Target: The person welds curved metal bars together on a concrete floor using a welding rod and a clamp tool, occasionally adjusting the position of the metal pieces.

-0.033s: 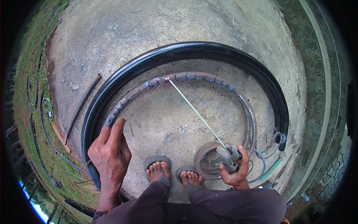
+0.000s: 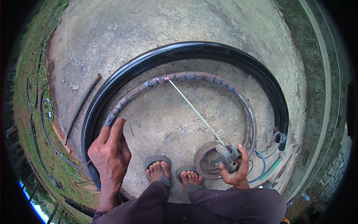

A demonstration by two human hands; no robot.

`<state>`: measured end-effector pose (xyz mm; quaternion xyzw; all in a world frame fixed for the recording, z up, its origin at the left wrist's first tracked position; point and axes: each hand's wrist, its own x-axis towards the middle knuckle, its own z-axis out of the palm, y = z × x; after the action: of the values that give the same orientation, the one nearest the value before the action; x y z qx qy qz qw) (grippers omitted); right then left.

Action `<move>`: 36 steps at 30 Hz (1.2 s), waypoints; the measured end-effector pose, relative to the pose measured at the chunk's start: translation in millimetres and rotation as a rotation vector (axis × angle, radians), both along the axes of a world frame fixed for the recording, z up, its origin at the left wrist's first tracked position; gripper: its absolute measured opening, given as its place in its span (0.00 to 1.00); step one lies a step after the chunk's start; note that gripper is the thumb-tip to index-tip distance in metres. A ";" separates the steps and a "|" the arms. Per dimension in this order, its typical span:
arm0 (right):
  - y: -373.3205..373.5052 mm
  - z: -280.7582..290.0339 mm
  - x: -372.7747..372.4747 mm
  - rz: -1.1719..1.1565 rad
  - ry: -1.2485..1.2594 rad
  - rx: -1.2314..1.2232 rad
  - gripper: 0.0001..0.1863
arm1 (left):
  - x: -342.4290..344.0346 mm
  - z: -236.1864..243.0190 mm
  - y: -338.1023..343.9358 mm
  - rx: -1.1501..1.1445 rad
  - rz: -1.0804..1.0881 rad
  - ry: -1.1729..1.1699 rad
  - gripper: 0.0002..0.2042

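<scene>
My left hand pinches a thin brown metal rod, whose far end reaches a bright glowing spot on a curved metal pipe. Dark crosswise cuts mark the pipe along its arc. My right hand is closed around a grey welding electrode holder. From the holder a long pale welding electrode slants up and left, its tip at the same bright spot. A second, smaller red glow shows on the pipe just left of it. The holder is above a round, rusty metal ring.
A large glossy black curved channel arches around the pipe on the concrete. Left of it lies a straight metal tube. A blue hose and a green stick-like piece lie at the right. My sandalled feet are between my hands.
</scene>
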<state>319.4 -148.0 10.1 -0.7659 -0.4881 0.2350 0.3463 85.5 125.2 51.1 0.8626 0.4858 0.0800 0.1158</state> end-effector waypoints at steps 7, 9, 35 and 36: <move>0.6 0.1 -1.7 -0.038 0.030 -0.002 0.46 | 1.6 2.2 -1.7 -0.039 0.024 0.014 0.12; 5.3 3.5 -2.1 -0.031 0.028 -0.023 0.46 | 1.3 2.3 -1.5 -0.047 0.028 0.011 0.12; -2.1 -3.2 -0.9 -0.021 0.021 0.029 0.47 | 0.8 0.6 -4.8 -0.026 0.014 0.001 0.14; -1.3 -2.5 -0.6 -0.005 0.007 0.029 0.47 | 0.1 1.2 -4.0 -0.032 0.012 0.011 0.14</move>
<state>318.7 -149.3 7.6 -0.7611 -0.4885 0.2295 0.3596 85.6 121.2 52.4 0.8582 0.4928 0.0681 0.1264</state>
